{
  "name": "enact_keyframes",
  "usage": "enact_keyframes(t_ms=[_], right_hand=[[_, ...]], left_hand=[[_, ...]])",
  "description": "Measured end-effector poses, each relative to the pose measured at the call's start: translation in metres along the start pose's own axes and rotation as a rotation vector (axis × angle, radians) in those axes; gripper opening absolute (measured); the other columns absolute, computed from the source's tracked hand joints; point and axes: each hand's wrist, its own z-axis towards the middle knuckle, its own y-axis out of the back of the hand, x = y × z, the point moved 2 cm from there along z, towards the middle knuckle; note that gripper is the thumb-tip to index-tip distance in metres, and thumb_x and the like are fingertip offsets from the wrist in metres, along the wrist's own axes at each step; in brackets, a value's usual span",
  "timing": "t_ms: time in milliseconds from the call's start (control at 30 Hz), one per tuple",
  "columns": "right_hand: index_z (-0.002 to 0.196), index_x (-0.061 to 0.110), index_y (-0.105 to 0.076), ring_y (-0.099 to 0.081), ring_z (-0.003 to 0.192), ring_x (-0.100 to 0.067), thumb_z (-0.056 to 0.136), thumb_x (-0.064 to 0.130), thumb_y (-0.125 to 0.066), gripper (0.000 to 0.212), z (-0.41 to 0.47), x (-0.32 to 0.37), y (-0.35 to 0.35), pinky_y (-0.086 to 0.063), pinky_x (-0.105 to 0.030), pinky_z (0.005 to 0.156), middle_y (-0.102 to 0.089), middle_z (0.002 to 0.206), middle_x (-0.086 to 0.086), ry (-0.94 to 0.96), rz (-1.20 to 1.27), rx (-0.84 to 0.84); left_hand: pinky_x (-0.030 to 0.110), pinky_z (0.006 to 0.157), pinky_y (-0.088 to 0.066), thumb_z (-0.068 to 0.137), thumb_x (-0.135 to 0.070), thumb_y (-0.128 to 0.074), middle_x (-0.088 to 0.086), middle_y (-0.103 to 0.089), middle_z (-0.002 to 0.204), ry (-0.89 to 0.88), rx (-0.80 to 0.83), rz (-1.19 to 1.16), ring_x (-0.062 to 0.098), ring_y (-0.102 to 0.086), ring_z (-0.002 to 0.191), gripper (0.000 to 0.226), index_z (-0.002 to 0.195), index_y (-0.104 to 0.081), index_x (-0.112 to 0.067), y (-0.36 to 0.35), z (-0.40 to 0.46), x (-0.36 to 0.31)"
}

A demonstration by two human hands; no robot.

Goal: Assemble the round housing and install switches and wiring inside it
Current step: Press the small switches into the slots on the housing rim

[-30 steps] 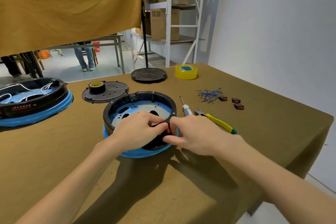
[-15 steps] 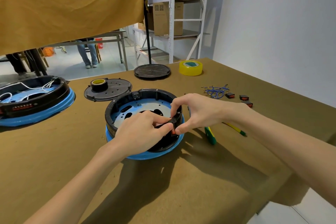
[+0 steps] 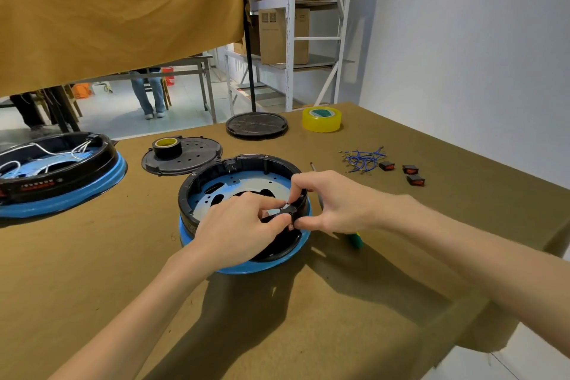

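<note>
A round housing (image 3: 200, 185) with a black wall and blue base sits at the table's middle. My left hand (image 3: 237, 231) lies over its near side, fingertips pinching a small black and red switch (image 3: 288, 213) at the right wall. My right hand (image 3: 333, 203) reaches in from the right, with its thumb and fingers pinching the same switch and the rim there. Three spare red switches (image 3: 404, 171) and a bundle of blue wires (image 3: 361, 159) lie at the right.
A second, wired housing (image 3: 61, 176) stands at the left. A black lid (image 3: 191, 160) carries a tape roll (image 3: 166, 146); another black disc (image 3: 256, 126) and yellow tape (image 3: 321, 120) lie behind. A green-handled tool (image 3: 354, 239) peeks out under my right wrist. The table's edge runs at the right.
My right hand has risen from the table side of the housing onto its right rim. The view has shifted, and both hands stay at the switch.
</note>
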Motion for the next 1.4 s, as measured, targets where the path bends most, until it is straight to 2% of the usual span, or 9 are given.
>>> enact_keyframes(t_ms=[100, 233, 400, 633, 767, 833, 967, 1200, 1400], right_hand=[[0.101, 0.026, -0.059, -0.059, 0.098, -0.011, 0.086, 0.033, -0.079, 0.026, -0.001, -0.001, -0.005, -0.051, -0.045, 0.092, -0.062, 0.1, 0.01, -0.006, 0.039, -0.042], [0.102, 0.028, -0.06, -0.061, 0.1, -0.01, 0.083, 0.034, -0.08, 0.028, 0.003, -0.002, -0.002, -0.052, -0.048, 0.096, -0.063, 0.102, 0.011, -0.055, 0.073, -0.008], [0.108, 0.03, -0.061, -0.06, 0.111, -0.013, 0.087, 0.039, -0.071, 0.024, -0.006, -0.007, -0.012, -0.052, -0.041, 0.095, -0.064, 0.109, 0.01, 0.014, 0.074, -0.099], [0.107, 0.026, -0.063, -0.061, 0.101, -0.012, 0.088, 0.032, -0.073, 0.022, -0.004, -0.009, -0.014, -0.05, -0.035, 0.087, -0.065, 0.104, 0.009, 0.058, 0.064, -0.176], [0.103, 0.031, -0.066, -0.06, 0.116, -0.014, 0.086, 0.044, -0.073, 0.022, 0.001, -0.012, -0.008, -0.053, -0.041, 0.095, -0.067, 0.118, 0.005, -0.035, 0.158, -0.105], [0.099, 0.033, -0.067, -0.061, 0.112, -0.013, 0.085, 0.05, -0.074, 0.023, 0.002, -0.013, -0.008, -0.053, -0.042, 0.095, -0.067, 0.113, 0.009, -0.052, 0.219, -0.11], [0.094, 0.032, -0.068, -0.062, 0.104, -0.011, 0.086, 0.047, -0.079, 0.02, 0.004, -0.017, -0.01, -0.053, -0.036, 0.089, -0.066, 0.101, 0.013, -0.026, 0.258, -0.15], [0.099, 0.036, -0.063, -0.059, 0.102, -0.012, 0.091, 0.051, -0.071, 0.019, 0.006, -0.019, -0.017, -0.047, -0.026, 0.082, -0.063, 0.101, 0.015, 0.017, 0.192, -0.183], [0.097, 0.034, -0.064, -0.057, 0.101, -0.011, 0.09, 0.05, -0.072, 0.019, 0.009, -0.02, -0.012, -0.046, -0.026, 0.08, -0.061, 0.098, 0.015, 0.024, 0.161, -0.171]], left_hand=[[0.041, 0.068, -0.061, 0.098, -0.062, -0.045, -0.01, -0.075, 0.09, -0.024, -0.021, 0.037, 0.008, -0.069, 0.08, 0.04, 0.134, -0.059, -0.053, -0.001, -0.002, -0.001], [0.03, 0.067, -0.06, 0.096, -0.065, -0.046, -0.023, -0.067, 0.086, -0.014, -0.061, 0.044, 0.0, -0.065, 0.078, 0.045, 0.134, -0.06, -0.046, -0.001, -0.001, -0.001], [0.022, 0.066, -0.056, 0.093, -0.07, -0.046, -0.025, -0.066, 0.089, -0.036, -0.153, 0.062, -0.003, -0.063, 0.082, 0.048, 0.131, -0.061, -0.046, -0.004, -0.004, 0.0], [0.023, 0.065, -0.057, 0.095, -0.068, -0.046, -0.025, -0.066, 0.089, -0.082, -0.208, 0.079, -0.002, -0.064, 0.081, 0.045, 0.13, -0.062, -0.045, -0.002, -0.004, -0.001], [0.013, 0.069, -0.05, 0.096, -0.063, -0.051, -0.026, -0.063, 0.095, -0.102, -0.177, 0.052, -0.003, -0.062, 0.088, 0.046, 0.137, -0.058, -0.044, 0.0, -0.004, 0.002], [0.009, 0.068, -0.046, 0.094, -0.062, -0.055, -0.026, -0.064, 0.097, -0.112, -0.131, 0.047, -0.004, -0.061, 0.088, 0.048, 0.138, -0.057, -0.043, 0.002, -0.003, 0.006], [0.019, 0.071, -0.057, 0.088, -0.067, -0.059, -0.022, -0.071, 0.105, -0.118, -0.087, 0.071, 0.0, -0.067, 0.092, 0.049, 0.132, -0.062, -0.043, 0.002, 0.0, 0.009], [0.018, 0.072, -0.053, 0.086, -0.071, -0.06, -0.019, -0.072, 0.111, -0.071, -0.085, 0.078, 0.0, -0.064, 0.096, 0.054, 0.13, -0.064, -0.041, 0.002, 0.011, 0.013], [0.028, 0.08, -0.059, 0.086, -0.07, -0.059, -0.016, -0.072, 0.115, -0.073, -0.071, 0.085, 0.003, -0.067, 0.1, 0.055, 0.131, -0.065, -0.038, 0.001, 0.013, 0.013]])
